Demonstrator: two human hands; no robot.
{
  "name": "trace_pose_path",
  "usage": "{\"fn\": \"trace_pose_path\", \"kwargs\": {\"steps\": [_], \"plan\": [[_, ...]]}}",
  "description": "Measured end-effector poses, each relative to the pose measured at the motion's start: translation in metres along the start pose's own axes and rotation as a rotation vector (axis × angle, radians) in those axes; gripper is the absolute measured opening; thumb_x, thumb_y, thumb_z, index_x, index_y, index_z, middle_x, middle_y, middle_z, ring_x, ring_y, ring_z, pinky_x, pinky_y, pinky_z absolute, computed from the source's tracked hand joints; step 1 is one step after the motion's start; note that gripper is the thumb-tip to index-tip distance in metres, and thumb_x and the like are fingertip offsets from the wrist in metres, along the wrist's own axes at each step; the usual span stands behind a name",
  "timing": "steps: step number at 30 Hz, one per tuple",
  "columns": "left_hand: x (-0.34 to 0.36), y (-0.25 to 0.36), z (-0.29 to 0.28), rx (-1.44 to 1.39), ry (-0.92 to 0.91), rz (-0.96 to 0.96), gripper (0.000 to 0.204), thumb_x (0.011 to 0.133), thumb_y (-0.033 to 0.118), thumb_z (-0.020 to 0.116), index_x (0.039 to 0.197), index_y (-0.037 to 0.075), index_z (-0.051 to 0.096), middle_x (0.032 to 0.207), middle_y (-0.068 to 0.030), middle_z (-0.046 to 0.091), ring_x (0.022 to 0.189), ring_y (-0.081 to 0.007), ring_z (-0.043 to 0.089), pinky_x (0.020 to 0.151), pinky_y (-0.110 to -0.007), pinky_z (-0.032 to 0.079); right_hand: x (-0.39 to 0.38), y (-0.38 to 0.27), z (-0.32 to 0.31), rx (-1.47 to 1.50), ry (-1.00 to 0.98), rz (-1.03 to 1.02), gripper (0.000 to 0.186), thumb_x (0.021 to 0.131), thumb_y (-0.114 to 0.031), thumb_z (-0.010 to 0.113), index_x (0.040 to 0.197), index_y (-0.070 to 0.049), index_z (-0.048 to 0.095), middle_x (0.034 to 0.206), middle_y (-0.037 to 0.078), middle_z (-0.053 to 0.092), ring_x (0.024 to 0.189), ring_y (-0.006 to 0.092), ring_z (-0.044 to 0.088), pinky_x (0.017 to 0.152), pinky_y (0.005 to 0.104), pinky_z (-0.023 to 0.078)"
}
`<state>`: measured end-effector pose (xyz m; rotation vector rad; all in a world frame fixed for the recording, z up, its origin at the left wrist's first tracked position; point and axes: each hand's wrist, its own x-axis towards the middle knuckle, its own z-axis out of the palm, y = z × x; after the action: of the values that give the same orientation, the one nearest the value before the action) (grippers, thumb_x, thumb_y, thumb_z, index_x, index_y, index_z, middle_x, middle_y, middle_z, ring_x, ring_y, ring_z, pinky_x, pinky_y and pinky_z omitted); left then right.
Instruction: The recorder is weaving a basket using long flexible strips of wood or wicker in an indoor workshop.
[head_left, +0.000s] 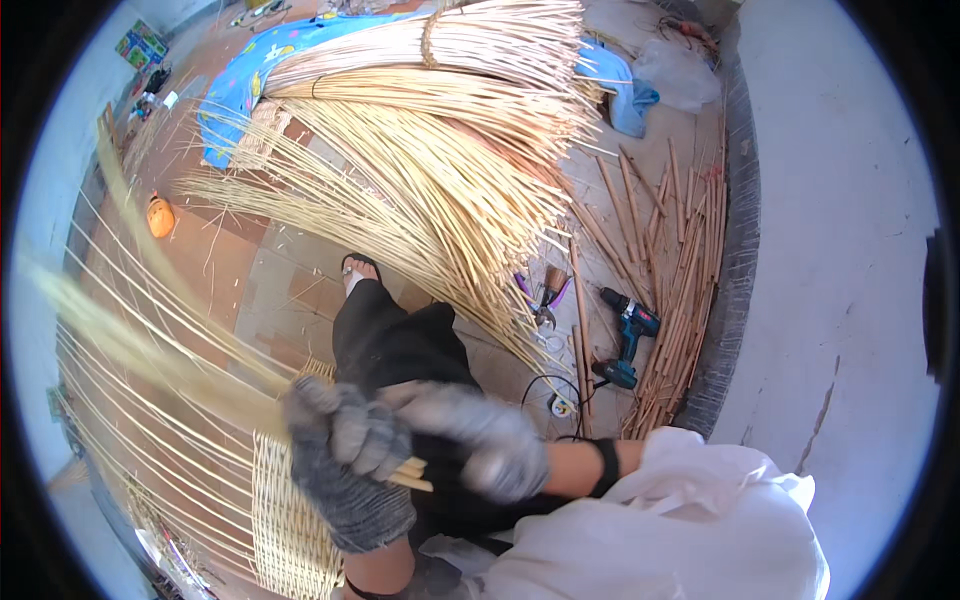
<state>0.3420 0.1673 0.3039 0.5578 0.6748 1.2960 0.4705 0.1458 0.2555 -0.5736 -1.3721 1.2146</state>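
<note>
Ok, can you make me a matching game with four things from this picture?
1. left hand
2. drill
3. blue cloth
4. small orange object

A. beside the brown sticks
B. on the floor, far to the left
C. closed around pale canes
D. partly under pale bundles

Pairs: 1-C, 2-A, 3-D, 4-B

Floor tiles [285,285], left of centre: passage below pale rod bundle [430,185].
Blurred strips [165,360], left: obstacle above woven panel [285,530].
Drill [630,330], right of centre: obstacle beside brown sticks [690,290].
</note>
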Motion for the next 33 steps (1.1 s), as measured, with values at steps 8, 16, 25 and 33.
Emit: {"fn": "trace_pose_path", "kwargs": {"steps": [8, 16, 25, 33], "plan": [[0.032, -0.114, -0.076, -0.632, 0.216, -0.546, 0.024, 0.091, 0.028, 0.037, 0.088, 0.008, 0.049, 0.051, 0.0062, 0.031, 0.042, -0.0054, 0.032, 0.036, -0.02, 0.032, -0.05, 0.136, -0.19, -1.303, 0.653, 0.522, 0.035, 0.069, -0.014, 0.065, 0.101, -0.005, 0.053, 0.085, 0.018, 0.056, 0.08, 0.034, 0.054, 0.07, 0.0396, 0.044], [0.017, -0.112, -0.048, -0.618, 0.447, -0.502, 0.018, 0.089, 0.021, 0.043, 0.096, 0.007, 0.05, 0.059, 0.0014, 0.041, 0.045, -0.0072, 0.039, 0.038, -0.021, 0.037, 0.012, 0.152, -0.174, -1.41, 0.575, 0.424, 0.036, 0.073, -0.019, 0.061, 0.104, -0.003, 0.053, 0.096, 0.017, 0.057, 0.09, 0.0322, 0.054, 0.079, 0.037, 0.042], [0.026, -0.112, -0.028, -0.685, 0.467, -0.617, 0.019, 0.09, 0.023, 0.041, 0.097, 0.007, 0.048, 0.061, 0.0009, 0.041, 0.045, -0.0084, 0.039, 0.038, -0.023, 0.038, 0.021, 0.246, -0.357, -0.453, 0.485, 0.6, 0.033, 0.078, 0.002, 0.049, 0.111, 0.002, 0.046, 0.096, 0.01, 0.057, 0.085, 0.0207, 0.055, 0.075, 0.0273, 0.047], [0.031, -0.106, -0.033, -0.607, 0.494, -0.662, 0.009, 0.088, 0.02, 0.046, 0.092, 0.011, 0.046, 0.061, 0.0017, 0.039, 0.046, -0.0084, 0.037, 0.041, -0.023, 0.034, 0.035, 0.195, -0.266, -0.159, 0.475, 0.788, 0.036, 0.079, -0.002, 0.055, 0.113, 0.003, 0.046, 0.102, 0.013, 0.057, 0.092, 0.0212, 0.056, 0.078, 0.0304, 0.047]]}}
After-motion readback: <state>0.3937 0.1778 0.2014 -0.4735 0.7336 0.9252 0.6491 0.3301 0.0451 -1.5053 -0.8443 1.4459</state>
